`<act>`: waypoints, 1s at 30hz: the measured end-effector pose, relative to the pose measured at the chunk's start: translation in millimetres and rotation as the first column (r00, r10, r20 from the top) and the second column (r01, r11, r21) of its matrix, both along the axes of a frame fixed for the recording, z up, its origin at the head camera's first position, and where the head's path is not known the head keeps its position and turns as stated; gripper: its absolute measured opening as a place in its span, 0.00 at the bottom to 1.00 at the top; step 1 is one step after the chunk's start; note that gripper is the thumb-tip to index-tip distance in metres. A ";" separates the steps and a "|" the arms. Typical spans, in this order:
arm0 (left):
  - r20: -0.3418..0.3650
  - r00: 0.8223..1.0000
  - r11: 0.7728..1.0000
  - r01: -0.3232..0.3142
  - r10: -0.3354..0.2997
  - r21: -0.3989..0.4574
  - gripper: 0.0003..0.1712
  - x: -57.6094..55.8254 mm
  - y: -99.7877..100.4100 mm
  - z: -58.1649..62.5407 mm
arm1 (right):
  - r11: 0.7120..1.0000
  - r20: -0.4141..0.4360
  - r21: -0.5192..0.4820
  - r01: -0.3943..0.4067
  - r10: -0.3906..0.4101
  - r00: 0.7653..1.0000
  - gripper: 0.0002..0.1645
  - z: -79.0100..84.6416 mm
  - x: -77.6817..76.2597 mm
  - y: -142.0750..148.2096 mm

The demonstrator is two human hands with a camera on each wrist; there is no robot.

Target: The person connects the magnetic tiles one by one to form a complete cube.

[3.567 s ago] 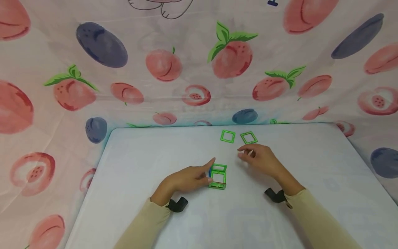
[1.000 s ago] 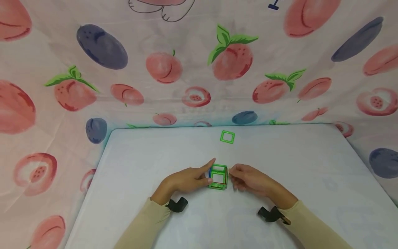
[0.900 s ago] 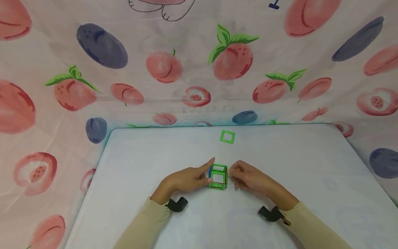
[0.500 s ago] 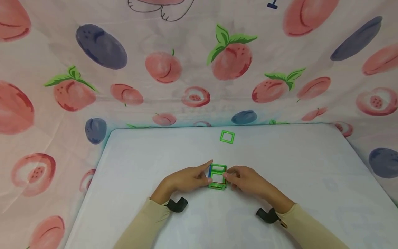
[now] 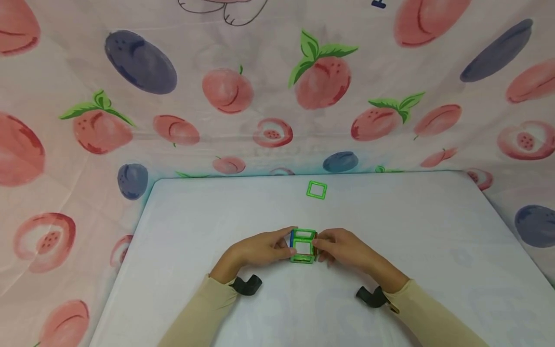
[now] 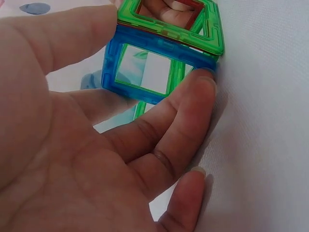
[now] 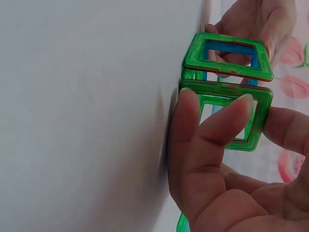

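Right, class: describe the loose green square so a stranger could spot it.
On the white table, look to the middle of the far edge. Near it lies a hollow green square frame. Unlike the built block nearer the camera, it lies flat and alone.

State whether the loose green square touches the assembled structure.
Apart. The head view shows it plainly: white tabletop lies between the loose green square and the assembled structure.

The head view looks forward and down from the near side, across the white rectangular tabletop [image 5: 208, 212] to the far pale fruit-printed cloth [image 5: 269, 43]. Both wrist views, low, sideways and close, face the hollow green-and-blue plastic cube [image 5: 303, 240] from left and right; all three share it.
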State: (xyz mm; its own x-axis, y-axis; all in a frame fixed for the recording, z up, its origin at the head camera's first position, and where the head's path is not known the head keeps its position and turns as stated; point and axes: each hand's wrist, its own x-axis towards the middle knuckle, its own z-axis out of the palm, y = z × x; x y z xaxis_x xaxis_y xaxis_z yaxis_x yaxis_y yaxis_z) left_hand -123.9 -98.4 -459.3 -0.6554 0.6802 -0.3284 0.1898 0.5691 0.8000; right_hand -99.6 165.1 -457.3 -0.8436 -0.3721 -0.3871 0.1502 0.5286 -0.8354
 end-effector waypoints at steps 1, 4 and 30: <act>0.000 1.000 1.000 0.000 0.000 -0.001 0.36 0.3 0.0 0.4 | 1.000 0.001 -0.005 -0.004 0.004 1.000 0.25 0.3 -0.1 0.0; 0.005 1.000 1.000 -0.005 0.005 0.001 0.36 0.9 -0.2 1.2 | 1.000 0.009 -0.017 -0.008 0.008 1.000 0.24 1.0 -0.1 -0.4; -0.063 0.998 1.000 0.006 -0.006 0.010 0.33 2.1 3.3 -3.4 | 0.999 0.012 0.029 0.044 -0.044 0.999 0.27 -1.2 2.7 -3.1</act>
State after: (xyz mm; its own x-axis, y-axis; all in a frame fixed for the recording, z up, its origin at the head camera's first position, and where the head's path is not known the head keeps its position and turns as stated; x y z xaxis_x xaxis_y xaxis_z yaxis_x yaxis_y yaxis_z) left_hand -121.8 -95.2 -462.7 -0.6705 0.6873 -0.2795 0.2436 0.5597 0.7921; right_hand -96.9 162.0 -458.5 -0.8540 -0.3233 -0.4077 0.1844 0.5447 -0.8181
